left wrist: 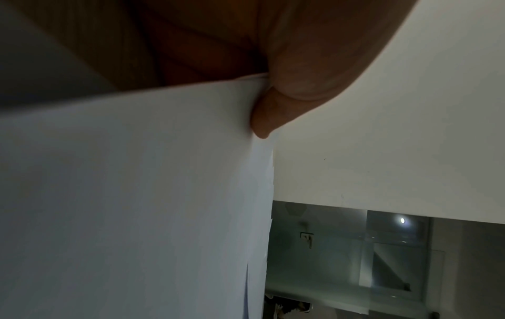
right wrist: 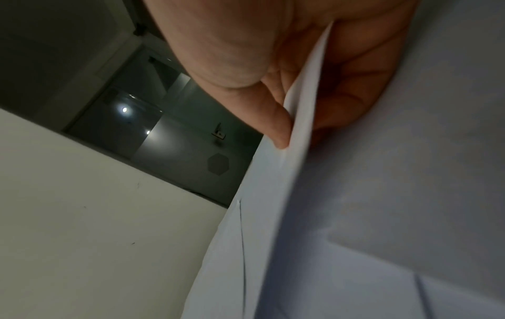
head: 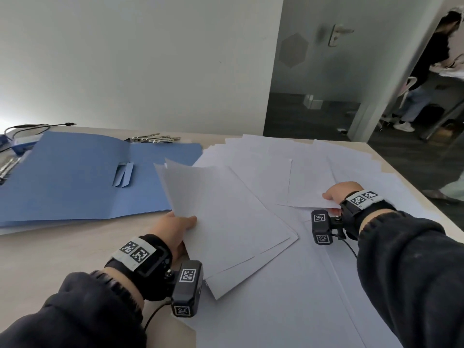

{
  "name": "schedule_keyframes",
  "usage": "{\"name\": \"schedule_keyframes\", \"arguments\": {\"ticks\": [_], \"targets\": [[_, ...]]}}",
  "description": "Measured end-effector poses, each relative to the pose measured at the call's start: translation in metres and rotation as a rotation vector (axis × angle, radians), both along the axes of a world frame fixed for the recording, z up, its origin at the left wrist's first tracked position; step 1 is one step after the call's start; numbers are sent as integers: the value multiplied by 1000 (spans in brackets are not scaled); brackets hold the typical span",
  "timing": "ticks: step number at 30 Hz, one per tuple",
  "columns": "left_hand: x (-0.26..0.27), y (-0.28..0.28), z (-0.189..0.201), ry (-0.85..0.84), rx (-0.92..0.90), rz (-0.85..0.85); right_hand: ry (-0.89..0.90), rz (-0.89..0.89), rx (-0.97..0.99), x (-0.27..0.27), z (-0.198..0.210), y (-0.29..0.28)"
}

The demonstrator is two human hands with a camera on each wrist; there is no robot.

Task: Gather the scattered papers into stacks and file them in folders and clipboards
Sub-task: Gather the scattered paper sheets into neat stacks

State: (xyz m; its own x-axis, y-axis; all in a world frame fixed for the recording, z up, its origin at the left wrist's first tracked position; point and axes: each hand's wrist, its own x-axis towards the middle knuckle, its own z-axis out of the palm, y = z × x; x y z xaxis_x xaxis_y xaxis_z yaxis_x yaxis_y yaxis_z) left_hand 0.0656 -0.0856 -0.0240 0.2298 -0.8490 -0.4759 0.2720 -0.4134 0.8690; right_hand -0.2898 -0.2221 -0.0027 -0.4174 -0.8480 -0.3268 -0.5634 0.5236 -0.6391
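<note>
White papers [head: 288,285] lie scattered over the right half of the table. My left hand [head: 175,227] pinches a small stack of sheets [head: 221,217] at its left edge, thumb on top, and lifts that edge; the left wrist view shows the thumb [left wrist: 276,112] pressed on the stack [left wrist: 136,194]. My right hand [head: 336,194] pinches the near edge of another sheet [head: 308,187] at mid right; in the right wrist view the thumb [right wrist: 273,120] lies on top of this sheet [right wrist: 273,194], the fingers under it. An open blue folder [head: 75,177] lies at the left.
Metal clips [head: 153,139] lie behind the folder, a cable [head: 32,126] and a blue-white box [head: 22,144] at the far left. The table's right edge [head: 411,182] drops to a dark floor. A person [head: 426,71] stands beyond the doorway at the right.
</note>
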Motion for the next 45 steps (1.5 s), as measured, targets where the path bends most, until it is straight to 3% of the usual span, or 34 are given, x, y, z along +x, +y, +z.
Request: {"name": "schedule_keyframes", "arguments": {"ticks": [2,5,8,13,17,21,25,27,34,45], "targets": [[0,1,0,5,-12,3,132,12,-41,1,7,4],[0,3,1,12,-31,17,122,120,-114,-16,2,-5],[0,6,1,38,-52,48,-36,108,-215,-31,-1,0],[-1,8,3,81,-54,75,-288,197,-94,-36,8,9],[0,11,5,83,-49,88,-319,257,-52,-33,14,10],[0,10,6,78,-27,88,-192,295,-19,-23,13,1],[1,4,5,47,23,86,176,346,-40,4,19,-10],[1,2,6,28,52,74,270,366,-37,18,20,-17],[2,-3,3,4,91,57,295,396,-84,49,7,-61],[3,-5,0,-24,113,53,576,565,14,75,12,-76]]}}
